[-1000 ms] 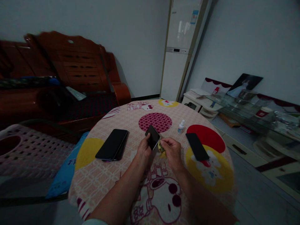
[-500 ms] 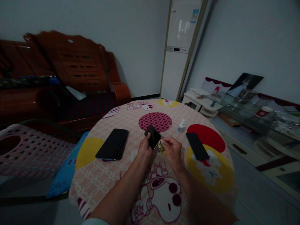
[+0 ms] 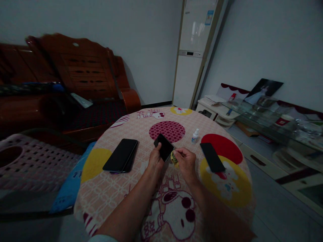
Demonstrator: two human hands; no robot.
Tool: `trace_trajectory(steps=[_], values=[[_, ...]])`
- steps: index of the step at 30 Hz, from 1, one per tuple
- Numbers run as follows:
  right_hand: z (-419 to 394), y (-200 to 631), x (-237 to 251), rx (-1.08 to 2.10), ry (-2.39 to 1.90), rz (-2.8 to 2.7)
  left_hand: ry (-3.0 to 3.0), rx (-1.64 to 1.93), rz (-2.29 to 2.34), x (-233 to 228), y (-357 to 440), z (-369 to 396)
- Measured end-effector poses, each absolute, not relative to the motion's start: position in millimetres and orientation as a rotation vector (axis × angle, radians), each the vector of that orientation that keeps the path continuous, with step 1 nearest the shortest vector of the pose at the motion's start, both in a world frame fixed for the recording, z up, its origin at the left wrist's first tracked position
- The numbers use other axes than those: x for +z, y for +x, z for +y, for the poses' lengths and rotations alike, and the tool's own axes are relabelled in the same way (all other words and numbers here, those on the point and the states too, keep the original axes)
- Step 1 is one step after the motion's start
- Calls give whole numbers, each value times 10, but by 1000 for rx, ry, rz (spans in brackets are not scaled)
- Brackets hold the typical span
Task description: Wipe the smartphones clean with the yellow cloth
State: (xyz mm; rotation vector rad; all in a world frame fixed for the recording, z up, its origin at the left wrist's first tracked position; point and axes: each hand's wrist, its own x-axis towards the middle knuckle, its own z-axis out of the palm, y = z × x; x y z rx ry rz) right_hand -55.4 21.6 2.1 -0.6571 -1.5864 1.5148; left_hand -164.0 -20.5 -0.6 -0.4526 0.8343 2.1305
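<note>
My left hand [image 3: 156, 157] is closed round a dark smartphone [image 3: 164, 148], its thumb lying on the near left edge of the screen. At the phone's lower right corner, my right hand [image 3: 186, 160] pinches a small yellow patterned cloth [image 3: 174, 159]. The cloth is close against the phone's edge; whether they touch I cannot tell. A small white spray bottle [image 3: 195, 136] stands upright beyond my right hand. To the right a black phone [image 3: 212, 157] lies flat. On the left, a larger black tablet-like device [image 3: 121, 154] rests on top of another flat item, mostly hidden.
Everything lies on a round table [image 3: 106, 198] with a patterned cloth. A wooden sofa [image 3: 83, 70] stands at the back left, a pink woven chair [image 3: 37, 164] at the left. Along the right wall runs a cabinet [image 3: 254, 151] with a glass top and clutter.
The phone in my left hand has turned slightly, its far end shifting a little left. My right hand stays in nearly the same place with the cloth.
</note>
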Motion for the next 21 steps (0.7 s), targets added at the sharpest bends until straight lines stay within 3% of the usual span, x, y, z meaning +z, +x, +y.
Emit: trace_trajectory(steps=[21], values=[[216,-555,13,1504,-680,-1624,-481,2144,880,-55,-1658,-195]])
